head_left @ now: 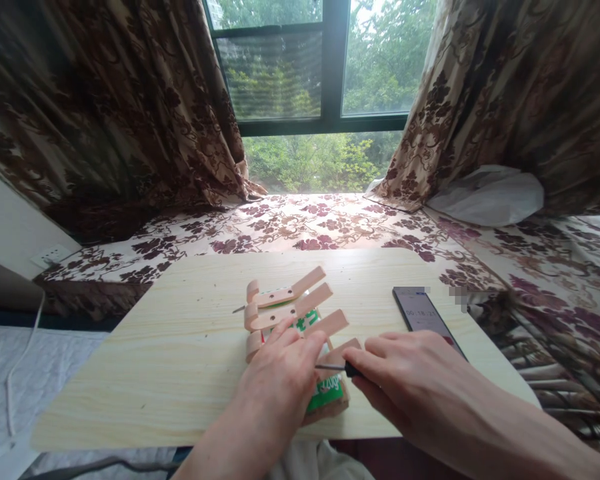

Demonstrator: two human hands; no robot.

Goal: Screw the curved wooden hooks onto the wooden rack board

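Several beige curved strips (333, 323) with small dark screws lie side by side across a green and white package (327, 395) on the table. My left hand (283, 367) rests over the strips and package, its fingers bent and pressing on them. From the right, my right hand (405, 373) is closed around the black handle of a screwdriver (333, 366), whose metal shaft points left toward my left fingers. The shaft's tip is hidden by my left hand. A thin pointed metal piece (239, 309) sticks out beyond the strips' left ends.
A phone (425, 313) showing a timer lies on the pale wooden table (180, 353), beyond my right hand. Behind the table are a floral-covered ledge (300, 223), patterned curtains and a window. A white plastic bag (490, 195) sits at the right.
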